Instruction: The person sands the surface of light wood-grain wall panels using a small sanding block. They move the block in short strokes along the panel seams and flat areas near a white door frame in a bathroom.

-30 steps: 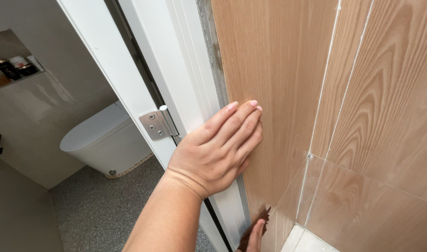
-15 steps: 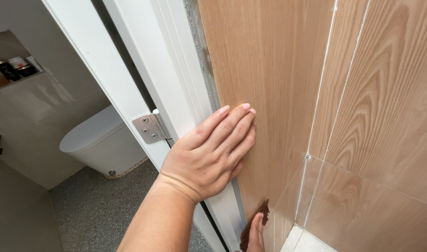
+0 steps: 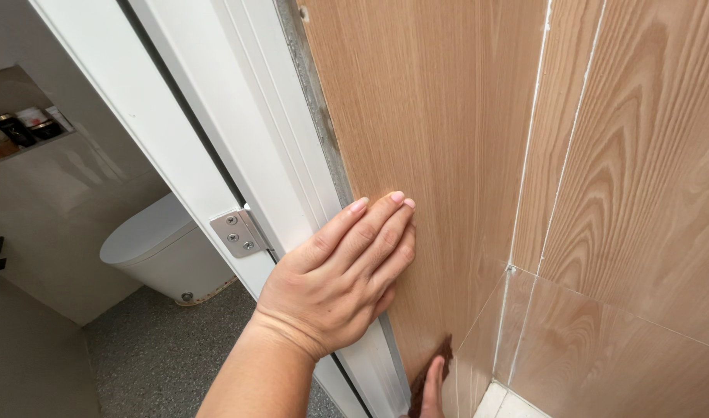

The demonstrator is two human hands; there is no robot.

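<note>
My left hand (image 3: 335,282) lies flat against a wood-grain tiled wall (image 3: 424,108), fingers together and pointing up to the right, right beside the white door frame (image 3: 215,116). It holds nothing. At the bottom edge, only the fingertips of my right hand (image 3: 432,393) show. They press a dark brown pad (image 3: 441,358) against the same wall, just below my left hand. The rest of the right hand is out of view.
A metal hinge (image 3: 236,232) sits on the door frame left of my left hand. Through the doorway are a white toilet (image 3: 153,248), a speckled grey floor (image 3: 153,348) and a wall niche (image 3: 21,128) with small jars. White grout lines (image 3: 536,131) divide the tiles.
My left hand has slid slightly down and left along the wall, and the view has shifted with it. The right hand and brown pad stay low at the wall's base.
</note>
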